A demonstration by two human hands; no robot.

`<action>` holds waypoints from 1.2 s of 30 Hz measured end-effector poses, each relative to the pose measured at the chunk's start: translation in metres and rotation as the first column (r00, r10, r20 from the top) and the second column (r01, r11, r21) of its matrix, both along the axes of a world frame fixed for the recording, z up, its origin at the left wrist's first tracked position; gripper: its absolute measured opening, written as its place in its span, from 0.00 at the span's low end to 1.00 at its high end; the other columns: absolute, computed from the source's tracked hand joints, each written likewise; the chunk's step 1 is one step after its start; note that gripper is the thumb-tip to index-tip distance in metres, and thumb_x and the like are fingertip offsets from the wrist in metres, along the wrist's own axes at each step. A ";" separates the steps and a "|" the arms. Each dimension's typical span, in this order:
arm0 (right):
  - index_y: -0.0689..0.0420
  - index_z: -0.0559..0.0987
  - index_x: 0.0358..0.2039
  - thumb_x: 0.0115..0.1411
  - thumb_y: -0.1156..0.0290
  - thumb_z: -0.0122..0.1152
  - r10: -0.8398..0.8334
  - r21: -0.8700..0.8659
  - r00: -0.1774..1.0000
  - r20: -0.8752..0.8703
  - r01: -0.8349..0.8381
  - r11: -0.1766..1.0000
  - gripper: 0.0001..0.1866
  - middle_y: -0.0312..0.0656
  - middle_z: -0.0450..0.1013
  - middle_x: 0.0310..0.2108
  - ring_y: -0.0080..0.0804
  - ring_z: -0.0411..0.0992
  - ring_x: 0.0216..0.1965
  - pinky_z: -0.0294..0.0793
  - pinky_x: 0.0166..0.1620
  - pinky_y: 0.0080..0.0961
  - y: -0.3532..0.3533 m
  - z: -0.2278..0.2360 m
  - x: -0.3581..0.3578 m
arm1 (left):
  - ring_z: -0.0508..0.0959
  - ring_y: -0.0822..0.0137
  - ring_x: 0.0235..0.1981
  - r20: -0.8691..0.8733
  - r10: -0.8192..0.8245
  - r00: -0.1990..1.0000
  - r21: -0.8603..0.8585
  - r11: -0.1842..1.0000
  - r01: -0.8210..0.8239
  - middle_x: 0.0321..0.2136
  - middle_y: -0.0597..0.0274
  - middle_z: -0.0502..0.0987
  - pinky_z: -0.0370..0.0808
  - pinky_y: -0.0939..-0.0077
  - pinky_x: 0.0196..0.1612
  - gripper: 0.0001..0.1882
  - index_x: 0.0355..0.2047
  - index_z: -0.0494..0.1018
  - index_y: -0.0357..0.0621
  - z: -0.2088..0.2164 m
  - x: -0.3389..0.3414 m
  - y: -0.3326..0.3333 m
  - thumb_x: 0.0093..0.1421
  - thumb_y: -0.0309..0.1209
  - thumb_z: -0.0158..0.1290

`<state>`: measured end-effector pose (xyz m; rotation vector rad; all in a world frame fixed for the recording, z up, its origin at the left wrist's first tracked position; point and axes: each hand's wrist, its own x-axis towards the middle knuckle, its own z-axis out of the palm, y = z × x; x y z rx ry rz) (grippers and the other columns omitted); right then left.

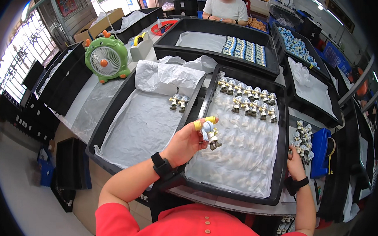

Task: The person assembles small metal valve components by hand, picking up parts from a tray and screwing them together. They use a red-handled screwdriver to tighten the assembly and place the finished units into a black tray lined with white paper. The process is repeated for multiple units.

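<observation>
My left hand (183, 144) is closed on a small figurine (211, 133) with pale blue-white hair, a white body and dark boots. Yellow covers sit on the fingertips. The figurine hangs above the left part of a black tray (275, 164) lined with white paper. Rows of similar figurines (249, 93) lie at that tray's far end, with more shapes showing dimly under the paper. Beyond the tray's right side, my right hand (295, 165) is beside a pile of figurines (302, 142). Its fingers are curled, and what they grip is hard to make out.
Left of it, another paper-lined black tray (112, 127) holds two figurines (179, 102). A green fan (106, 57) stands behind. Farther trays hold blue-and-white pieces (244, 51). A blue holder (320, 153) stands right of the pile. A person (225, 10) sits across the table.
</observation>
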<state>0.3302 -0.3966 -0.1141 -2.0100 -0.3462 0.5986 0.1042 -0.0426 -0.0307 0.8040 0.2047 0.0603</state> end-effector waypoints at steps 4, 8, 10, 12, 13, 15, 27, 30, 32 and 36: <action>0.63 0.63 0.55 0.54 0.79 0.52 0.167 -0.003 0.941 0.295 -0.174 0.985 0.25 0.43 0.75 0.32 0.25 0.73 0.31 0.71 0.35 0.22 0.001 -0.014 -0.002 | 0.69 0.78 0.34 -0.002 -0.021 1.000 -0.009 1.000 0.021 0.38 0.67 0.72 0.67 0.81 0.39 0.24 0.56 0.63 0.39 0.002 -0.001 0.001 0.65 0.41 0.37; 0.65 0.71 0.46 0.55 0.74 0.53 0.329 -0.411 0.875 0.354 -0.171 0.896 0.18 0.47 0.75 0.31 0.26 0.74 0.30 0.71 0.33 0.24 -0.002 0.028 0.008 | 0.67 0.80 0.32 -0.003 -0.043 0.999 -0.059 0.997 0.043 0.37 0.68 0.71 0.66 0.84 0.37 0.24 0.56 0.63 0.39 0.003 -0.001 0.000 0.64 0.40 0.38; 0.64 0.74 0.42 0.54 0.73 0.55 0.169 -0.302 0.928 0.331 -0.065 0.951 0.15 0.44 0.74 0.26 0.24 0.72 0.27 0.69 0.31 0.20 0.025 0.088 0.000 | 0.67 0.81 0.32 -0.013 -0.038 0.999 -0.067 0.997 0.037 0.37 0.68 0.71 0.65 0.85 0.37 0.24 0.56 0.63 0.40 0.002 -0.001 0.000 0.64 0.40 0.38; 0.63 0.74 0.42 0.55 0.74 0.55 0.115 -0.149 0.870 0.479 -0.049 0.988 0.14 0.41 0.73 0.25 0.21 0.70 0.26 0.67 0.31 0.18 0.042 0.117 -0.002 | 0.67 0.81 0.32 -0.006 -0.043 0.999 -0.079 0.996 0.043 0.38 0.68 0.71 0.65 0.86 0.37 0.23 0.56 0.63 0.40 0.000 0.000 0.000 0.64 0.39 0.39; 0.63 0.74 0.42 0.55 0.74 0.54 0.075 -0.050 0.858 0.508 -0.057 0.997 0.13 0.39 0.73 0.25 0.20 0.69 0.26 0.67 0.31 0.17 0.055 0.132 -0.011 | 0.67 0.81 0.32 0.001 -0.051 0.999 -0.087 0.995 0.051 0.38 0.68 0.71 0.65 0.86 0.37 0.23 0.56 0.63 0.40 -0.001 0.001 0.000 0.64 0.39 0.39; 0.61 0.74 0.42 0.57 0.75 0.54 0.074 0.114 0.875 0.478 -0.146 0.983 0.12 0.35 0.72 0.26 0.16 0.67 0.27 0.66 0.31 0.15 0.090 0.155 -0.034 | 0.67 0.80 0.32 0.004 -0.049 0.999 -0.087 0.995 0.049 0.38 0.68 0.71 0.66 0.85 0.37 0.23 0.56 0.63 0.40 0.000 0.000 0.001 0.64 0.39 0.39; 0.59 0.66 0.44 0.51 0.69 0.67 0.561 0.112 0.724 0.402 -0.647 0.754 0.23 0.43 0.72 0.29 0.29 0.73 0.28 0.74 0.31 0.23 0.193 0.111 -0.118 | 0.69 0.77 0.34 -0.012 -0.007 1.000 -0.024 1.000 0.007 0.39 0.68 0.71 0.66 0.81 0.38 0.23 0.56 0.62 0.41 0.003 -0.001 -0.001 0.65 0.39 0.39; 0.60 0.67 0.41 0.50 0.69 0.68 0.485 0.137 0.712 0.507 -0.622 0.771 0.22 0.44 0.72 0.30 0.30 0.74 0.28 0.75 0.33 0.24 0.196 0.096 -0.117 | 0.68 0.77 0.35 -0.031 0.006 1.000 0.010 1.000 -0.005 0.39 0.69 0.71 0.66 0.81 0.39 0.23 0.57 0.61 0.42 -0.002 0.001 0.000 0.65 0.39 0.39; 0.61 0.67 0.40 0.49 0.70 0.68 0.443 0.168 0.712 0.545 -0.610 0.775 0.22 0.44 0.72 0.30 0.30 0.75 0.28 0.75 0.33 0.23 0.198 0.092 -0.118 | 0.68 0.78 0.36 -0.032 0.006 0.999 0.032 0.999 -0.005 0.40 0.69 0.70 0.66 0.81 0.39 0.23 0.57 0.60 0.43 -0.004 0.000 0.000 0.65 0.40 0.39; 0.61 0.68 0.39 0.49 0.70 0.69 0.426 0.179 0.711 0.560 -0.606 0.775 0.22 0.43 0.72 0.30 0.29 0.76 0.28 0.76 0.32 0.22 0.196 0.089 -0.118 | 0.69 0.78 0.37 -0.066 -0.004 0.998 0.082 0.997 0.010 0.41 0.70 0.70 0.67 0.80 0.40 0.24 0.58 0.59 0.45 -0.004 0.001 -0.002 0.66 0.43 0.39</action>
